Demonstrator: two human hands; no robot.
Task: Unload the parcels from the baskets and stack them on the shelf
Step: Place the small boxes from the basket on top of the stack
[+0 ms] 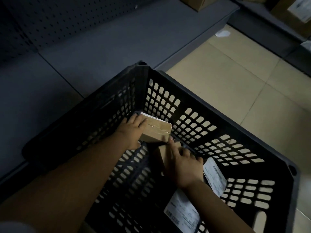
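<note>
- The shelf (104, 52) is a dark grey board with a pegboard back, lying just beyond the basket's far corner; its surface here is bare and dim, so a parcel set down carelessly could land near the front edge and tip off to the floor
- The basket (218, 105), a black lattice crate, stands on the tiled floor against the shelf; both forearms reach deep into it, and a lift that drags a box against the slotted wall could catch a corner in the openings and jerk it loose
- A flat dark parcel with a white label (182, 214) lies at the bottom near the person, partly under the right forearm; it could be overlooked in this poor light or pulled along by the arm
- The second box (162, 154) sits low against the right wall, mostly covered; the right hand (183, 167) rests on top of it with fingers spread fairly straight, not yet wrapped round it, so a lift from this hold would probably slide off
- The small cardboard box (156, 132) is in the far corner, tilted and raised off the floor of the basket; the left hand (134, 130) grips it by its left end, thumb on top, a one-ended hold that could let it pivot and drop
- Its tape seam looks cracked, so squeezing might open it
</note>
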